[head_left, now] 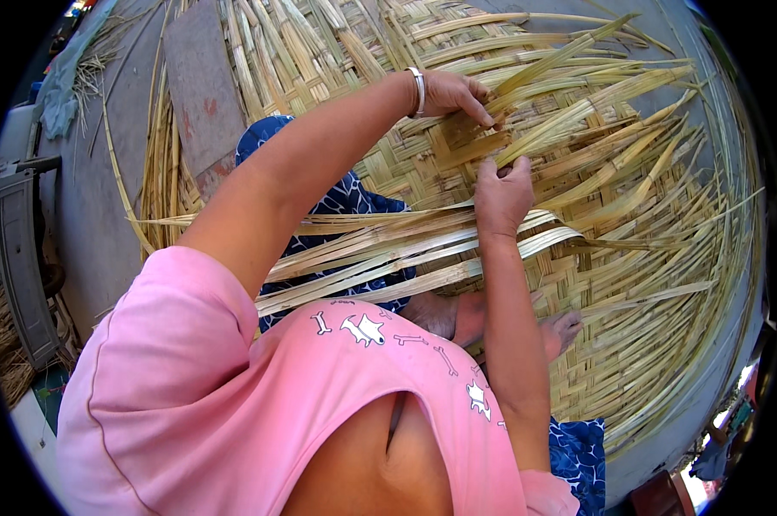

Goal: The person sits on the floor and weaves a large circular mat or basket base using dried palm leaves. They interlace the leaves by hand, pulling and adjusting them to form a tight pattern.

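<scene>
**Two hands on a half-woven reed mat**

Head view: lower body mostly hidden under pink shirt point(234, 404) and blue patterned cloth point(345, 198); bare feet point(492, 318) partly covered by loose strips. Palm sides of both hands out of sight.

Woven mat point(629, 258) spread beneath and ahead. Left hand point(453, 93), bangle point(419, 90) at wrist, fingers curled down onto a loose strip point(569, 56) at the weave's edge. Right hand point(502, 193) just below it, fingers closed, pinching a strip end point(492, 142). Hands near, not touching.

Grey concrete floor point(88, 206) under everything; flat board point(201, 86) upper left; outdoors, sunlit.
</scene>
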{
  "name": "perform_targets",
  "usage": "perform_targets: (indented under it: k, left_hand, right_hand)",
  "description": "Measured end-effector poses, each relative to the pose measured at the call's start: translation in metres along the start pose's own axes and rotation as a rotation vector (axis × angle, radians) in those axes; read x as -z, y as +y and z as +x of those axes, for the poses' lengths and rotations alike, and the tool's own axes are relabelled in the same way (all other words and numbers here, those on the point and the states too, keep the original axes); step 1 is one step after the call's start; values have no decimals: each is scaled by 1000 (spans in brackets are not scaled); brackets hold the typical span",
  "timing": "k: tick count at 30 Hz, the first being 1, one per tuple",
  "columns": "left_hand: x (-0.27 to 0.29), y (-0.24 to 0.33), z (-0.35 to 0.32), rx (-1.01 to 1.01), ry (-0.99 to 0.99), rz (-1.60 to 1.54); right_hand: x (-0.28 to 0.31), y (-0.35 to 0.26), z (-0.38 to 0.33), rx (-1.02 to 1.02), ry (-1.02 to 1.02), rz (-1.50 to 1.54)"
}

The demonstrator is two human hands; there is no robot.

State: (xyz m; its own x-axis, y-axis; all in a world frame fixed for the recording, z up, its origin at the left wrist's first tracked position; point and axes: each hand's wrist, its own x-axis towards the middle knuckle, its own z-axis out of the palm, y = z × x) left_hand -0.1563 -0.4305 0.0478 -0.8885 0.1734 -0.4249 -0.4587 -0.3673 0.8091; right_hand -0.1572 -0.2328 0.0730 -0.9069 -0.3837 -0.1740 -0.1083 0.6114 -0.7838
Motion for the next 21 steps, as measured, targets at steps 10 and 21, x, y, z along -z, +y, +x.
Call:
perform_targets:
  k: [10, 21]
  left_hand:
    - [-7, 3, -1, 24, -40, 62]
    - [29, -3, -23, -308, 725, 198]
  right_hand:
    - [-9, 14, 8, 295, -120, -289]
    - [-11, 15, 14, 161, -126, -177]
